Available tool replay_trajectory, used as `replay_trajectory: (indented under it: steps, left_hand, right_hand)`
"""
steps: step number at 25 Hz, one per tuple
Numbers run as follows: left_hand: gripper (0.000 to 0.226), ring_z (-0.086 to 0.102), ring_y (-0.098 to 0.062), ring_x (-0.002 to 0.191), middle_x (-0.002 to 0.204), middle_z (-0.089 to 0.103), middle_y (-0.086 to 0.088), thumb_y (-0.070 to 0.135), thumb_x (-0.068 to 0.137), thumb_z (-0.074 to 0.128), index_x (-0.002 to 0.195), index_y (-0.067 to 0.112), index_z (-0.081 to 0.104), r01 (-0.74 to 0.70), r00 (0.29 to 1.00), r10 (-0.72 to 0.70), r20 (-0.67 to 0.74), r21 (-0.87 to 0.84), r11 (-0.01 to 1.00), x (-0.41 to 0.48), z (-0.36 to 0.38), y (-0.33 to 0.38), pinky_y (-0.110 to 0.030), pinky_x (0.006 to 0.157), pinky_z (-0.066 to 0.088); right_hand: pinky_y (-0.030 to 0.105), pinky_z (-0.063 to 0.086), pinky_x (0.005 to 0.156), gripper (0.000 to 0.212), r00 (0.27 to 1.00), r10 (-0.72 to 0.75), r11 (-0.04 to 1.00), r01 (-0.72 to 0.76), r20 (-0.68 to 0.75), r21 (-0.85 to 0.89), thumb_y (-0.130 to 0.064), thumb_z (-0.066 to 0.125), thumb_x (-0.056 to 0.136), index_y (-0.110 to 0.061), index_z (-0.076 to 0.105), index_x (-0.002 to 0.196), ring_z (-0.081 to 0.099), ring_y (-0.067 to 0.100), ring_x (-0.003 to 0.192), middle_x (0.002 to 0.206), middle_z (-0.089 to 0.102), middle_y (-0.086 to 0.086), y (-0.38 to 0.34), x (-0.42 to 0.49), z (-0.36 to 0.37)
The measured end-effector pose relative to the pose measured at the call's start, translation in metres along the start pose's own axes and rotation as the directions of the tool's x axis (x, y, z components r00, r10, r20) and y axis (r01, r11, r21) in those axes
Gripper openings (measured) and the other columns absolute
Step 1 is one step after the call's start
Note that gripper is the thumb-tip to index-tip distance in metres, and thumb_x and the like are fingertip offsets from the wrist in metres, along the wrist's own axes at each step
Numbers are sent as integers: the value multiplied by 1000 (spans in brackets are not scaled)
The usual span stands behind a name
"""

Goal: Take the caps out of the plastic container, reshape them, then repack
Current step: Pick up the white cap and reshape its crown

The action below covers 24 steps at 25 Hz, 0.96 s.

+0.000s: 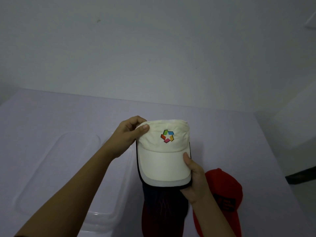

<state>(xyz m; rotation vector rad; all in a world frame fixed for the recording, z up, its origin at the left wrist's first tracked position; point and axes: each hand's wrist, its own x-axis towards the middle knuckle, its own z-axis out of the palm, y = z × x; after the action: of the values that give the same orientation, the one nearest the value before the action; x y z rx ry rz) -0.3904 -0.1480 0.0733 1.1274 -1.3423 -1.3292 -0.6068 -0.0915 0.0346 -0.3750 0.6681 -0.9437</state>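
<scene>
— Where's the cream cap (164, 151)?
— Held up just right of the clear plastic container (56, 168), its long axis running crown away, brim toward me. My left hand (130, 135) pinches the crown's container-side corner; my right hand (195, 175) clamps the brim's far edge.
— Which is nearer the container?
— The left, so I judge repacking swings that way.
</scene>
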Motion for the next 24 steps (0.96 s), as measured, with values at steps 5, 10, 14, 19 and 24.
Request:
replay_trajectory:
  steps: [5, 10, 14, 19, 24]
  left_hand:
    - [25, 62, -16, 83, 87, 66, -2, 49, 79, 56, 84, 26, 65, 5, 998, -18, 53, 246, 969, -3, -1, 8, -30, 73, 51]
    - [16, 63, -18, 83, 86, 65, 0, 36, 89, 57, 85, 22, 63, -90, 996, 75, 56, 367, 926, -1, -5, 17, -27, 71, 52]
    - [22, 51, -3, 63, 69, 58, 5, 32, 93, 49, 76, 22, 59, -106, 984, 160, -75, 477, 872, -1, 8, 17, -18, 58, 41]
    - [30, 55, -9, 62, 71, 64, -1, 52, 87, 52, 86, 22, 56, 17, 1000, -1, -30, 524, 851, -3, 13, 34, -24, 57, 43]
    - [26, 63, -10, 75, 83, 70, 2, 51, 83, 59, 87, 26, 65, -61, 985, -57, 161, 641, 765, -3, 17, 49, -31, 66, 51]
  right_hand:
    - [41, 57, 76, 79, 1000, 14, 1000, -14, -20, 4, -35, 90, 48, -7, 65, 118, 65, 34, 104, 121, 64, 20, -1, 0, -1]
    - [39, 57, 74, 86, 1000, 6, 1000, -6, -12, -26, -35, 91, 48, -8, 60, 123, 66, 32, 103, 121, 64, 19, -8, 0, 2]
    - [39, 57, 75, 84, 1000, 14, 999, -14, -3, -42, -36, 90, 49, -8, 60, 123, 65, 33, 105, 122, 64, 20, -7, 2, 6]
    - [38, 57, 76, 75, 1000, 25, 995, -25, -1, -92, -39, 90, 48, -10, 67, 114, 65, 32, 105, 120, 65, 19, -6, -1, 0]
    - [37, 58, 73, 71, 1000, 0, 995, 0, -2, -96, -41, 90, 45, -12, 71, 108, 67, 32, 101, 116, 67, 19, -7, -6, -6]
